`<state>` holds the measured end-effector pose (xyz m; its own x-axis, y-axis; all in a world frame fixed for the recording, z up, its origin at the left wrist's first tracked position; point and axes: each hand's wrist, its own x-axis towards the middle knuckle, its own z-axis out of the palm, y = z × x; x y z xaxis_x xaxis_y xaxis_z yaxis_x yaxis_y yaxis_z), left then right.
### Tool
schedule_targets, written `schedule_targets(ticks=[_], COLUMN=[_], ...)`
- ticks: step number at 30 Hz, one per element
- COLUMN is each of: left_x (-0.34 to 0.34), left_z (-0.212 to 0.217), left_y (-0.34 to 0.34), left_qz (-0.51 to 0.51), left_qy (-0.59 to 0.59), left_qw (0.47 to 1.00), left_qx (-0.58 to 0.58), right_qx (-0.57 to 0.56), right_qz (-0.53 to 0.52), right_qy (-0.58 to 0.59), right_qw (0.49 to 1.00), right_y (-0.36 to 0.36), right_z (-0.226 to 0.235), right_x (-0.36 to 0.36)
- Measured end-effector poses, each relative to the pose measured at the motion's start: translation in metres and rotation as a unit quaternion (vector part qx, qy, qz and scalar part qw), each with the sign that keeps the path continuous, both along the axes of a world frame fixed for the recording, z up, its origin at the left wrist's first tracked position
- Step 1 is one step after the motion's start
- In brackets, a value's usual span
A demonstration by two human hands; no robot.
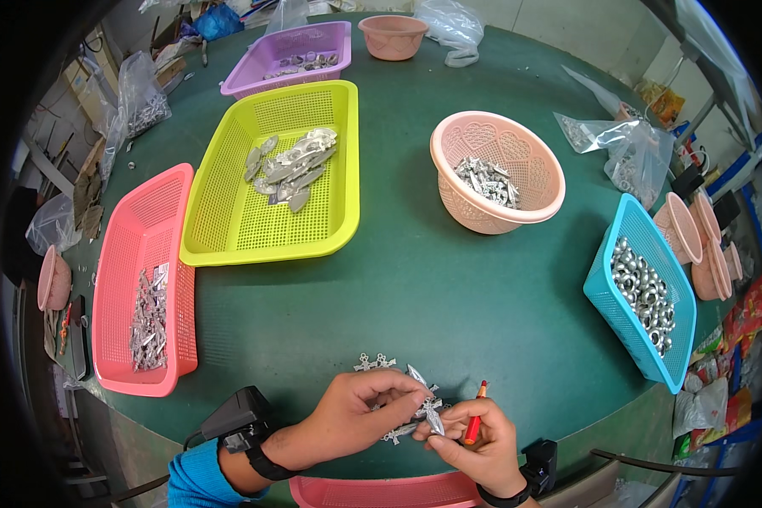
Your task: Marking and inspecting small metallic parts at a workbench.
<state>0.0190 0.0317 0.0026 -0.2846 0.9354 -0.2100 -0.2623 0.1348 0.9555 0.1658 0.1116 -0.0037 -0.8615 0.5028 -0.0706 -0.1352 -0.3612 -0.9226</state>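
While the green surface (pixel 330 313) fills most of my view, its near edge curves across the lower part of the frame, close to the forearms. A yellow-green basket (pixel 271 256) in the upper left and a coral basket (pixel 186 339) at the left bound one side; a blue basket (pixel 618 320) bounds the right. Between them I see a broad green stretch running from lower centre up to a pale pink bowl (pixel 466 207), right of upper centre. At the bottom edge, part of a pink container (pixel 381 493) shows.

At lower centre, I see the left hand (pixel 356 419) with its grip pinched together on the upper end of a silver metal piece (pixel 434 418). The right hand's (pixel 487 449) grip is closed on the lower, pointed end, so the piece lies directly between both sets of fingertips. A red pen (pixel 474 422) sticks up between the right fingers. Small loose silver parts (pixel 372 362) lie just beyond the left fingers.
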Motion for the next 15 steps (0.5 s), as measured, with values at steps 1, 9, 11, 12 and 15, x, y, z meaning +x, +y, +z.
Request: schedule_targets(ticks=[1,9,11,12,15], left_x=[-0.0001,0.0001,0.0001,-0.0001,-0.0002], left_z=[0.0002,-0.0008,-0.0011,-0.0009,0.0004], left_y=[0.0006,0.0004,0.0009,0.0009,-0.0001], left_qz=[-0.003,0.003,0.001,-0.001,-0.003], left_qy=[0.0,-0.014,-0.016,-0.015,-0.015], left_qw=[1.0,1.0,1.0,1.0,1.0], left_qx=[-0.002,0.007,0.007,0.007,0.004], right_qx=[0.003,-0.015,-0.013,-0.014,-0.013], right_qz=[0.0,0.004,0.004,0.007,0.01], right_qy=[-0.002,-0.016,-0.017,-0.019,-0.017], right_qw=[1.0,1.0,1.0,1.0,1.0], right_y=[0.0005,-0.0001,0.0003,0.0004,-0.0001], right_z=[-0.0005,0.0019,0.0017,0.0016,0.0013], right_x=[0.0002,0.0005,0.0007,0.0009,0.0009])
